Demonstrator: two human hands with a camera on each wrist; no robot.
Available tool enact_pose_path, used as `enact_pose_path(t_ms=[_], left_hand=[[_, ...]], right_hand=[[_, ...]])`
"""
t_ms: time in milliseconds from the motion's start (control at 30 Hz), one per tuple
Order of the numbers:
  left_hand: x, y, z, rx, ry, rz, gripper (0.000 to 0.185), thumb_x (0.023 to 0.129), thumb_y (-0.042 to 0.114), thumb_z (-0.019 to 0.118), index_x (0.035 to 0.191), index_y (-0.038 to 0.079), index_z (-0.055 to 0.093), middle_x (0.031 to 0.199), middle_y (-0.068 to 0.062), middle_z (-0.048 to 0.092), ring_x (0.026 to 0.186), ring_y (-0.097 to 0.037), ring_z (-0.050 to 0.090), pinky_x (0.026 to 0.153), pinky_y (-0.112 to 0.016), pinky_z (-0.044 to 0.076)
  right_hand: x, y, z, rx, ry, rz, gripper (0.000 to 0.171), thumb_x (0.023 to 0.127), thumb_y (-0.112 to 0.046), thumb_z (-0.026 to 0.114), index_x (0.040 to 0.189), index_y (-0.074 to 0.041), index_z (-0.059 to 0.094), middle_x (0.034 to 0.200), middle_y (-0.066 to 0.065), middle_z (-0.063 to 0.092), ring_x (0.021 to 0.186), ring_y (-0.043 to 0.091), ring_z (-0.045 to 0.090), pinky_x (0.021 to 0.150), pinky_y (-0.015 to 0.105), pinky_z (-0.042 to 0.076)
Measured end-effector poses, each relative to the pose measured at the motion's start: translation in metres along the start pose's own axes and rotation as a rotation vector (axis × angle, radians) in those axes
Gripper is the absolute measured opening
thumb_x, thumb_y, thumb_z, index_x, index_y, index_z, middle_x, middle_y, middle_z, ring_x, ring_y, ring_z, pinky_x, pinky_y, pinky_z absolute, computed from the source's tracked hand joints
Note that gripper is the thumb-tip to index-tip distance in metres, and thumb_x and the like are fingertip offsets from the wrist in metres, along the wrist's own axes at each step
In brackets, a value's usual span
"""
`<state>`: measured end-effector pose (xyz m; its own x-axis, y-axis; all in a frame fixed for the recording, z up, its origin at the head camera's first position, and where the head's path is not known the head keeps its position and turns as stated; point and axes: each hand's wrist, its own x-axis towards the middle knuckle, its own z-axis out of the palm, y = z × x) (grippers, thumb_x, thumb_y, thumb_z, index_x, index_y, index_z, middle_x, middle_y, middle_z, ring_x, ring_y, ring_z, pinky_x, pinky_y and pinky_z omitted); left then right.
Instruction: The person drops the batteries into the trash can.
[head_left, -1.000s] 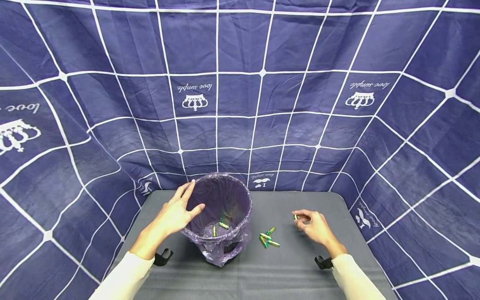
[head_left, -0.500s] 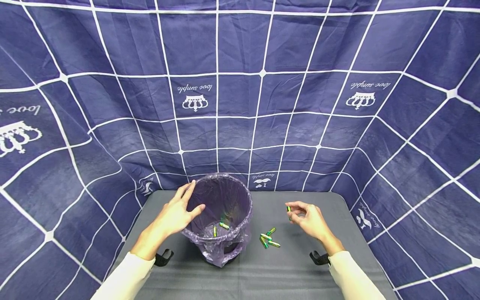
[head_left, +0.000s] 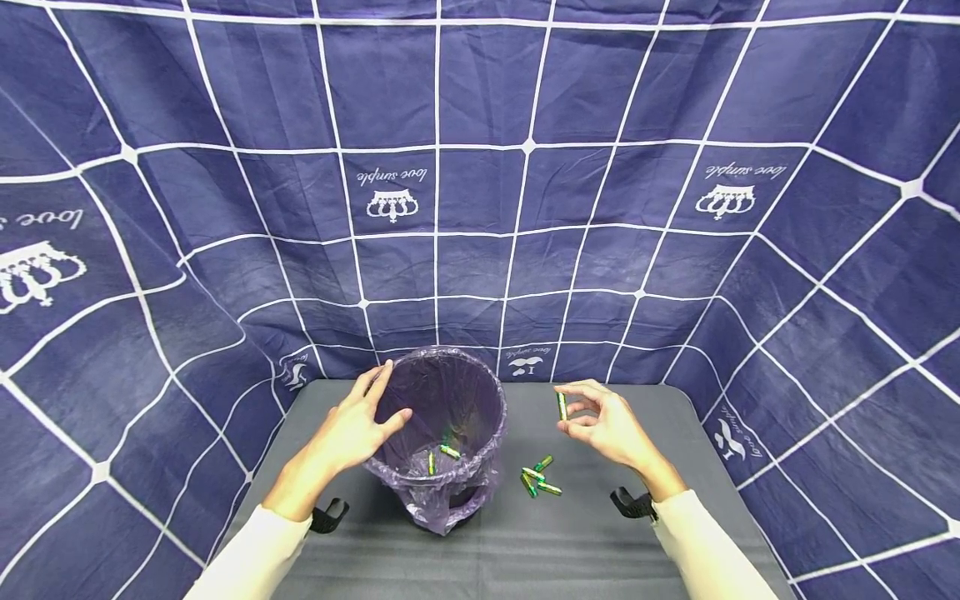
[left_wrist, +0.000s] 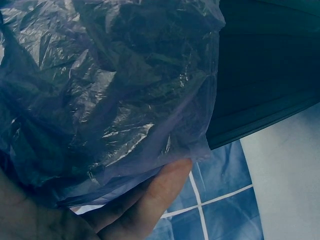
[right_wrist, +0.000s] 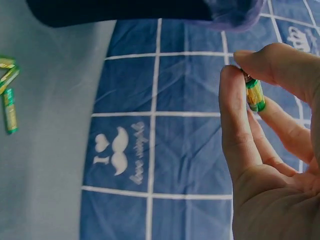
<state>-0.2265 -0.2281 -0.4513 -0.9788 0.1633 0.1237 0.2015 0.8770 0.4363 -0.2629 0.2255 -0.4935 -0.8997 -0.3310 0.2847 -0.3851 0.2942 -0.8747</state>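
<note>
A small bin lined with a purple bag [head_left: 446, 433] stands on the grey table [head_left: 600, 542]. My left hand [head_left: 352, 425] rests on the bin's left rim, fingers straight and thumb over the edge; in the left wrist view its fingers [left_wrist: 145, 200] lie under the purple bag [left_wrist: 105, 90]. My right hand [head_left: 603, 427] is raised to the right of the bin and pinches a green and gold battery [head_left: 562, 406] between thumb and fingertips, also plain in the right wrist view as the battery [right_wrist: 254, 93]. Two batteries [head_left: 441, 456] lie inside the bin.
Several loose batteries [head_left: 538, 478] lie on the table right of the bin, also seen as batteries [right_wrist: 8, 92] at the edge of the right wrist view. A blue cloth with a white grid [head_left: 480, 208] walls in the table at the back and both sides.
My right hand has lifted and moved left toward the bin with the battery pinched in it. The left hand and the bin have stayed where they were.
</note>
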Motion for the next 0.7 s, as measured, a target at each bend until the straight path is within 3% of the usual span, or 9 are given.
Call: enact_pose_path(t_ms=[300, 533, 700], left_hand=[[0.003, 0.002, 0.000, -0.002, 0.004, 0.017, 0.095, 0.115, 0.053, 0.069, 0.187, 0.011, 0.024, 0.188, -0.024, 0.034, 0.153, -0.059, 0.062, 0.115, -0.086, 0.050], [0.003, 0.001, -0.001, -0.006, 0.001, 0.011, 0.095, 0.114, 0.054, 0.069, 0.187, 0.012, 0.024, 0.187, -0.024, 0.034, 0.148, -0.064, 0.063, 0.115, -0.087, 0.049], [0.000, -0.001, 0.000, 0.000, -0.006, 0.005, 0.095, 0.115, 0.054, 0.068, 0.188, 0.013, 0.023, 0.187, -0.024, 0.034, 0.148, -0.064, 0.064, 0.114, -0.088, 0.048]], right_hand=[[0.019, -0.038, 0.007, 0.003, -0.036, -0.066, 0.057, 0.092, 0.008, 0.093, 0.146, -0.003, 0.078, 0.138, 0.016, 0.074, 0.108, 0.019, 0.083, 0.090, 0.029, 0.071], [0.043, -0.069, 0.015, 0.004, -0.065, -0.128, 0.056, 0.092, 0.007, 0.093, 0.146, -0.003, 0.078, 0.138, 0.021, 0.075, 0.106, 0.021, 0.083, 0.091, 0.031, 0.071], [0.060, -0.088, 0.025, -0.065, -0.068, -0.191, 0.055, 0.091, 0.005, 0.095, 0.143, -0.006, 0.081, 0.122, 0.014, 0.079, 0.099, 0.018, 0.082, 0.092, 0.030, 0.071]])
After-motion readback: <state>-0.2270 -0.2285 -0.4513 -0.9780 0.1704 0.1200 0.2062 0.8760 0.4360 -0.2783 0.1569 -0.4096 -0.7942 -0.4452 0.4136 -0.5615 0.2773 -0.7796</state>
